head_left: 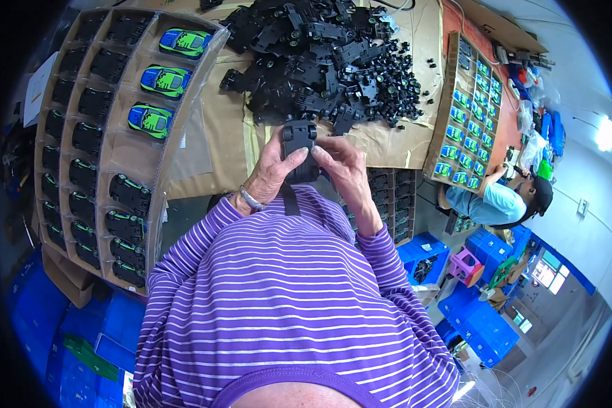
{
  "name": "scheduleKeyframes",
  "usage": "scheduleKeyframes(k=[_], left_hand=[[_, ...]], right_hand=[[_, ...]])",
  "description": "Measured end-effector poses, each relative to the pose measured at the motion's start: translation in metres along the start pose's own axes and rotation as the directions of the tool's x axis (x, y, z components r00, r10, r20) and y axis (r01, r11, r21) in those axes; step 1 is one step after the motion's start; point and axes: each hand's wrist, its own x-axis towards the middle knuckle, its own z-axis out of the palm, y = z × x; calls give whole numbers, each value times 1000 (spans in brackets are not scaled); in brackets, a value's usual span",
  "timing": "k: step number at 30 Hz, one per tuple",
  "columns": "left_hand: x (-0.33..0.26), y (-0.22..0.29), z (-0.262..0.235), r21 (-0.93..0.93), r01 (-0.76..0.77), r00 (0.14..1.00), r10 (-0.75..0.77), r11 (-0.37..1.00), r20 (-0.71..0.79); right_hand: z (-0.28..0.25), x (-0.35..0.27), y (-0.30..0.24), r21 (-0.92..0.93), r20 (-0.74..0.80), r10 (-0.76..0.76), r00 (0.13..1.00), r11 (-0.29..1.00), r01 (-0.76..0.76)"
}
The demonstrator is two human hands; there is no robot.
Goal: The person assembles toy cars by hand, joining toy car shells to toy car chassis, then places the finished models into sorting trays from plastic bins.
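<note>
Between my two hands is a black toy car chassis [299, 139], held with a flat face up and one end pointing away from me. My left hand [273, 171] grips its left side, the thumb lying on top. On the other side my right hand [345, 166] is closed on it too, with its thumb pressed on the surface near the middle. The fingers beneath are partly hidden. Just beyond my hands, a big heap of black chassis [299, 54] covers the cardboard-topped table [214, 146], with small black wheels [398, 81] piled at its right.
To the left stands a divided tray [126, 160] holding black car undersides and several green-and-blue toy cars [164, 81]. Another tray [440, 129] of such cars lies at the right. Beyond it sits a co-worker in light blue [500, 204]. Blue crates [479, 319] stand at lower right.
</note>
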Motion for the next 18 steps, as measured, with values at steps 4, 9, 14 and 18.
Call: scheduleKeyframes(k=[4,9,14,18], left_hand=[[-3,4,2,9,32,998,-33,999,47],[-8,19,5,34,91,985,-95,995,142],[-10,10,0,159,33,986,-58,987,156],[-9,3,1,295,-76,985,24,952,173]], right_hand=[[-4,6,0,385,254,156,954,889,-248],[-3,5,-5,495,354,111,929,821,-286],[3,-8,1,428,250,162,955,866,-259],[11,-15,2,351,57,27,998,935,-45]])
